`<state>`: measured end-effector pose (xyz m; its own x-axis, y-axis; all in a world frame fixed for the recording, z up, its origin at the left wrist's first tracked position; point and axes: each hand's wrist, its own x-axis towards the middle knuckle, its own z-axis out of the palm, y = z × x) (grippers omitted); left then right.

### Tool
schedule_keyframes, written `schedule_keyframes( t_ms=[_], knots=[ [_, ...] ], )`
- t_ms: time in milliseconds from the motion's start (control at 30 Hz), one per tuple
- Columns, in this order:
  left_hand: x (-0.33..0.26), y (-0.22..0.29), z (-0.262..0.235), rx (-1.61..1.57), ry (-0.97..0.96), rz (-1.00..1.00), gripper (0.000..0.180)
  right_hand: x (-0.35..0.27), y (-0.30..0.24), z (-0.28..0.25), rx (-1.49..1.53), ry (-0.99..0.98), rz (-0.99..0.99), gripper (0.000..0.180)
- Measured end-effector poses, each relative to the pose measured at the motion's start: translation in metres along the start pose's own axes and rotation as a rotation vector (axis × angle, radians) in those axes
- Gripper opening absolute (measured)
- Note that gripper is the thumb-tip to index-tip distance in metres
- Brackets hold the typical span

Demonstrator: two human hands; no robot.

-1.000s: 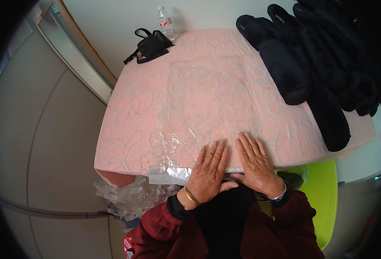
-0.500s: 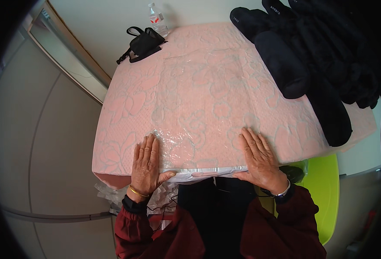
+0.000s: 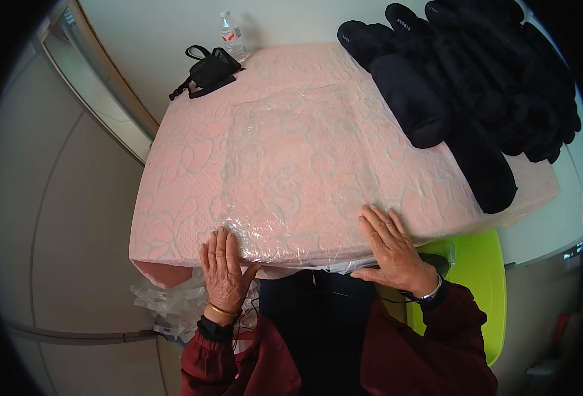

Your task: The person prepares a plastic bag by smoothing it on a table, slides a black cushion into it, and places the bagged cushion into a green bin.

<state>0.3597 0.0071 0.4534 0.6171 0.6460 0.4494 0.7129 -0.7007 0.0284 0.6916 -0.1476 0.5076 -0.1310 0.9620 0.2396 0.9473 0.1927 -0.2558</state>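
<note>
Nearest the person, below the near edge of the pink patterned cloth (image 3: 318,138), a heap of crumpled clear plastic (image 3: 162,307) hangs by the left forearm, and a lime-green chair (image 3: 479,280) shows behind the right forearm. Both sleeves are dark red; a gold bangle sits on the left wrist and a pale band on the right.

The left hand (image 3: 224,272) lies flat at the cloth's near edge, toward its left corner — fingers straight and close together, thumb splayed out to the right, palm down, gripping nothing. The right hand (image 3: 391,245) lies flat at the same edge farther right, fingers spread slightly and pointing away from the body, palm pressed on the surface, also closed around nothing. The two hands are well apart. Under and between them a clear plastic sheet (image 3: 298,198) is spread over the middle of the cloth, its wrinkled near border folded over the edge between the hands.

Farther along the cloth's right side a pile of black garments (image 3: 476,86) covers that part and overhangs the edge. At the cloth's far left corner rests a small black bag (image 3: 211,69) with a strap, and just beyond it a clear plastic bottle (image 3: 230,34) stands upright.

The cloth drapes over a table — its top is hidden. Left of it run pale grey floor and a light wall with a long framed panel.
</note>
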Motion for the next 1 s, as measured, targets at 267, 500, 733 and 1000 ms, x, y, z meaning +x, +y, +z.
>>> schedule_keyframes(
  t_ms=[267, 500, 733, 1000],
  knots=[
    [0.001, 0.007, -0.006, -0.032, 0.008, -0.014, 0.098, 0.029, -0.032, 0.007, -0.002, 0.135, -0.108, 0.097],
    [0.019, 0.045, -0.039, -0.082, -0.028, -0.001, 0.11, 0.041, -0.021, 0.022, 0.038, 0.083, -0.099, 0.096],
    [0.082, 0.112, -0.011, -0.166, -0.166, 0.322, 0.116, 0.054, -0.013, 0.039, -0.138, 0.139, -0.07, 0.098],
    [0.094, 0.068, -0.01, -0.186, -0.262, 0.293, 0.122, 0.035, 0.014, 0.007, -0.086, 0.026, -0.037, 0.106]
  ],
)
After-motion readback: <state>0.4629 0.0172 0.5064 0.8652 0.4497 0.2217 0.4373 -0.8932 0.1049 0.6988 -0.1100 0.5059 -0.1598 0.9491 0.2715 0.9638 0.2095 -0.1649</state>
